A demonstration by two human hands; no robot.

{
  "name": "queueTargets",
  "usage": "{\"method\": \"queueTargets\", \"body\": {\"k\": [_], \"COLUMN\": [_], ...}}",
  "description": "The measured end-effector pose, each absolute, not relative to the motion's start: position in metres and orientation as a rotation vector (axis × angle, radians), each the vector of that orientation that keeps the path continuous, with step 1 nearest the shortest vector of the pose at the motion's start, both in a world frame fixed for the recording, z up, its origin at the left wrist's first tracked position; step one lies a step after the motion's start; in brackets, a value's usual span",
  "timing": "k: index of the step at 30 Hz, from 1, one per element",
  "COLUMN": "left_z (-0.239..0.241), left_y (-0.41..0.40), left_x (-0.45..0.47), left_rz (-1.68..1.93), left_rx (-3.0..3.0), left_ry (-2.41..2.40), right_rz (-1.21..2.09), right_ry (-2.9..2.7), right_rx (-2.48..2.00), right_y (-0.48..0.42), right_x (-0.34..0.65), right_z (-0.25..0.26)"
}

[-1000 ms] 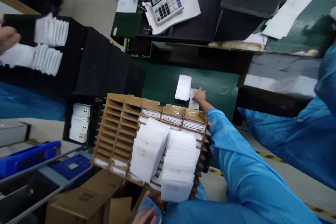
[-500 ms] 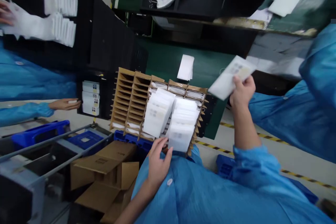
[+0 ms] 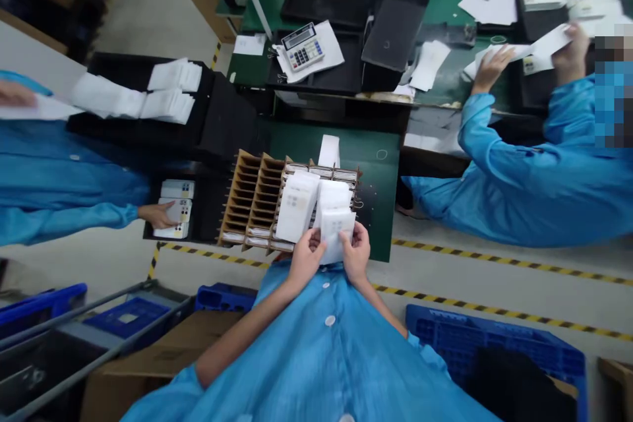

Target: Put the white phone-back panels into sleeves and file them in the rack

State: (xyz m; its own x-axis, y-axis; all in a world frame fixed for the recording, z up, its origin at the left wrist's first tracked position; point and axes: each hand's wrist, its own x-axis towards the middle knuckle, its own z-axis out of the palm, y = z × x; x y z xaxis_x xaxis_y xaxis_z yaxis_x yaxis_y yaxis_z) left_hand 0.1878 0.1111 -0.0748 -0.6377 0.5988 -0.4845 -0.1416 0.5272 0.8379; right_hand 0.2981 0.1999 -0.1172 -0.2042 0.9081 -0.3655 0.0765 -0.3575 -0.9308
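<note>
In front of my body, my right hand [image 3: 357,254] grips the right edge of a flat white packet [image 3: 337,237] with faint dark marks. My left hand [image 3: 304,260] is closed at its left edge, thumb and fingers together. The packet lies over the near end of a row of overlapping white packets [image 3: 332,195]. A second stack of white packets [image 3: 297,206] lies just left. Both rest on a brown cardboard divider grid [image 3: 251,194], whose right columns hold white items while most left slots are bare. Behind the grid lies a white strip-shaped stack [image 3: 329,151].
A green table [image 3: 378,211] lies under the grid. Beyond are a calculator [image 3: 302,47] and black trays. Co-workers in blue handle white packets at left [image 3: 171,212] and white sheets at right [image 3: 494,66]. A blue pallet [image 3: 445,330] and cardboard box [image 3: 163,349] are near me.
My right hand has brought the packet from the right down onto the near end of the right-hand row. My left hand has moved to its edge. The view has shifted.
</note>
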Motion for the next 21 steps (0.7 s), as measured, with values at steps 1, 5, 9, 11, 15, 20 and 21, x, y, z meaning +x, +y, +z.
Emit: {"method": "queueTargets", "body": {"k": [1, 5, 9, 11, 15, 20, 21], "left_z": [-0.071, -0.06, -0.067, -0.073, -0.081, -0.088, -0.089], "left_y": [0.112, 0.121, 0.136, 0.143, 0.148, 0.139, 0.137], "left_x": [0.189, 0.191, 0.181, 0.172, 0.15, 0.121, 0.116], "left_rz": [1.172, 1.119, 1.078, 1.072, 1.048, 0.895, 0.877], "left_rx": [0.402, 0.611, 0.808, 0.904, 1.09, 1.187, 1.199], "left_ry": [1.942, 1.754, 1.553, 1.515, 1.464, 1.432, 1.452], "right_rz": [1.644, 1.671, 1.667, 1.675, 1.659, 1.529, 1.516], "right_ry": [-1.176, -1.099, -1.078, -1.08, -1.077, -1.214, -1.234], "right_rx": [-1.382, -1.352, -1.321, -1.266, -1.266, -1.393, -1.408], "right_y": [0.199, 0.19, 0.183, 0.183, 0.184, 0.183, 0.183], "right_x": [0.3, 0.308, 0.308, 0.304, 0.293, 0.287, 0.287], "right_z": [-0.117, -0.117, -0.12, -0.119, -0.11, -0.1, -0.101]}}
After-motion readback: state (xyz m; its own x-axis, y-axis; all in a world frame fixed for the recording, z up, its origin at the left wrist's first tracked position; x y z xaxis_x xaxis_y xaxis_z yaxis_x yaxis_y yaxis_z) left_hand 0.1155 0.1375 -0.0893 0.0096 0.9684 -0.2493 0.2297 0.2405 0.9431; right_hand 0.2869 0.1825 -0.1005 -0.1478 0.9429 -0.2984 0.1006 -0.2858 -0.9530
